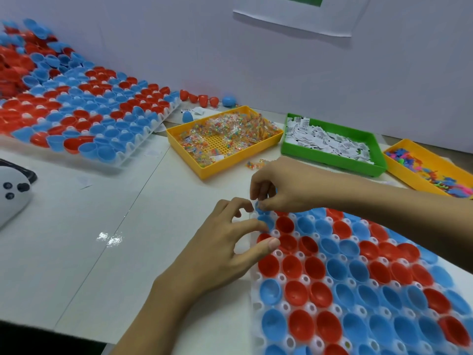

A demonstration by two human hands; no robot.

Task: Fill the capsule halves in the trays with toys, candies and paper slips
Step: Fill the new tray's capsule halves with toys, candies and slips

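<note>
A white tray (255, 304) at the lower right holds several red and blue capsule halves (314, 267), all open side up and looking empty. My right hand (281, 185) hovers over the tray's far left corner. Its fingertips pinch something small, seemingly a clear candy packet, just above the corner blue half (261, 210). My left hand (227, 242) lies at the tray's left edge with loosely bent fingers. Its index tip touches a blue half (267, 221) and its thumb rests on the rim. It holds nothing.
Behind the hands stand a yellow tray (225, 163) of candy packets (230, 129), a green tray (332, 160) of paper slips (327, 142) and a yellow tray (407, 176) of small toys (435, 172). Another filled capsule tray (143, 147) lies far left. A white device (12, 198) sits at the left edge.
</note>
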